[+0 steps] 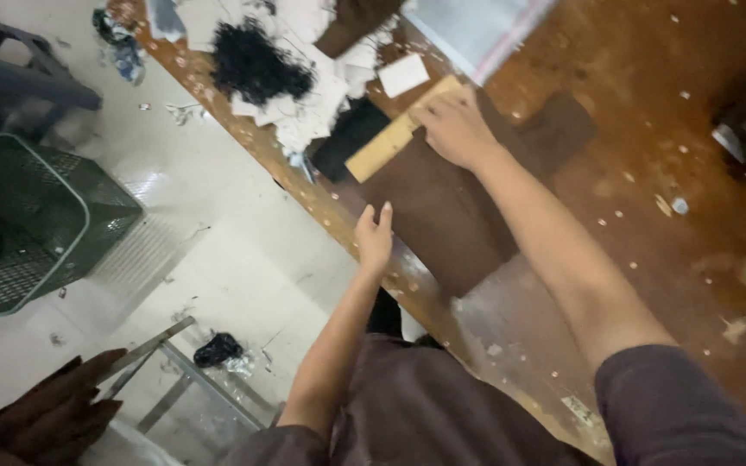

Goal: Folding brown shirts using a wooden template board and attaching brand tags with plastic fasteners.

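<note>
The right hand (452, 129) presses flat on the ruler (399, 131) across the brown cloth (442, 216) on the counter (649, 173), left hand (375, 237) spread flat at the cloth's near edge; best keep both firm so nothing slips.

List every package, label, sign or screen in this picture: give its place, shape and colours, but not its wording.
Clear plastic bag: top edge of the wooden table, flat, see-through grey with a pinkish strip along one side.
White paper slip: just above the right hand and the wooden ruler, small, rectangular, plain white on this side.
No signs or screens show.
</note>
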